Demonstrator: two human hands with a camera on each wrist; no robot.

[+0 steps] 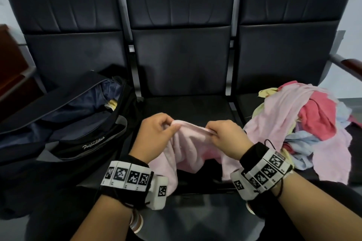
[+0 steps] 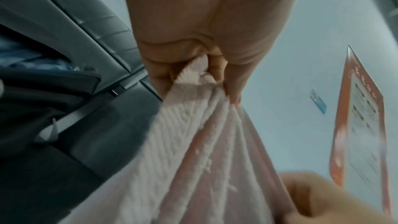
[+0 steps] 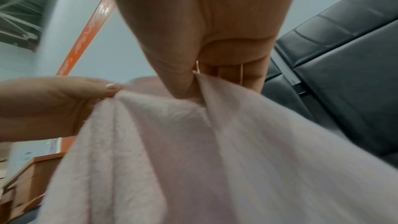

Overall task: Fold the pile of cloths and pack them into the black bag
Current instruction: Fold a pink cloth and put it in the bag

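Left hand (image 1: pixel 154 133) and right hand (image 1: pixel 225 136) each pinch top edge of pink cloth (image 1: pixel 188 146) above middle seat's (image 1: pixel 186 107) front edge. Slide to corners, pull taut, then fold halves square.

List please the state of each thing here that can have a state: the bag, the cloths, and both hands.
black bag: unzipped, open at the top, on the left seat.
pink cloth: held up, hanging loose, not folded.
pile of cloths: heaped unfolded on the right seat.
left hand: pinches the pink cloth's top edge.
right hand: pinches the same edge.
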